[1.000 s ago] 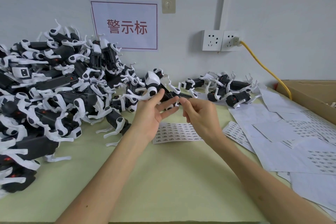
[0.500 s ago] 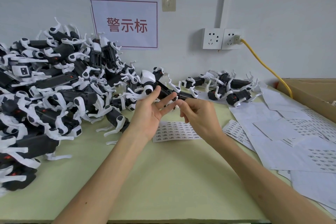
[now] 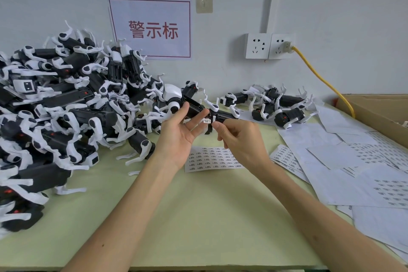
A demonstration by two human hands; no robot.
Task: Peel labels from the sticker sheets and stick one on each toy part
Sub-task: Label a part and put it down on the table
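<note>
Left hand [image 3: 176, 137] spread, right hand [image 3: 238, 139] pinching the label [image 3: 206, 121], its long axis lying left-right.

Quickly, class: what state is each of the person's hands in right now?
Left hand: open, fingers straight.
Right hand: curled, apparently pinching the edge of the small white printed paper label.

Can't read print on label [image 3: 206, 121] or sticker sheet [image 3: 205, 160], too small. Can't see sheet's upper right corner either, covered by right hand [image 3: 240, 141]. Can't see middle of toy part [image 3: 194, 104] behind left hand [image 3: 176, 137] thumb and fingers. Can't tell if label also touches a left fingertip. Losing pile of toy parts [image 3: 66, 106] at left edge, cardboard box [image 3: 375, 108] and loose paper sheets [image 3: 331, 179] at right edge.
</note>
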